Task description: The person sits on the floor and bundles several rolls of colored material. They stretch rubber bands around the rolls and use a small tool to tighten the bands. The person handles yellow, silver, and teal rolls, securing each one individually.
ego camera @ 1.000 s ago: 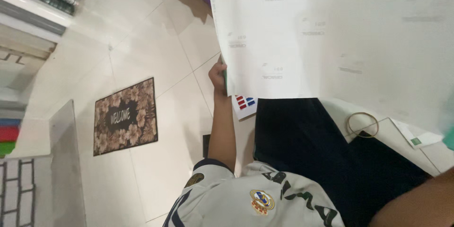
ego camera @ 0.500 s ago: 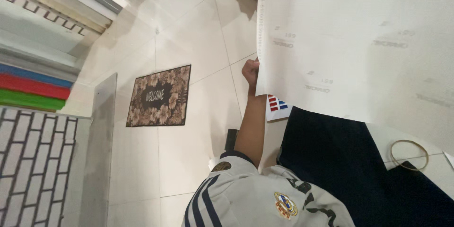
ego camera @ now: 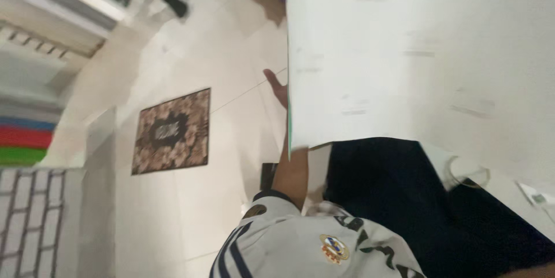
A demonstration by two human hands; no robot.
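The room has a pale tiled floor (ego camera: 191, 208), with a grey brick-pattern wall (ego camera: 29, 220) at the near left. A big white sheet of paper (ego camera: 422, 64) fills the top right of the view, held up in front of the person. It is blurred, with only faint grey marks on it. The left hand (ego camera: 277, 88) is at the sheet's left edge. Only a thumb and a bit of palm show, so I cannot tell how the fingers sit behind the paper. The right hand is out of sight.

Half a second ago the sheet looked smaller and farther right; now it covers more of the view, and the small card with red and blue squares no longer shows under it.

Below the sheet is a dark cloth (ego camera: 404, 197) and a thin ring (ego camera: 471, 175) on a white surface (ego camera: 520, 203). The person's white shirt with dark stripes (ego camera: 300, 243) has a small round badge (ego camera: 334, 248). On the floor to the left lies a brown flowery doormat (ego camera: 171, 130) with a dark patch in its middle. Far left are red, blue and green stripes (ego camera: 20, 142).
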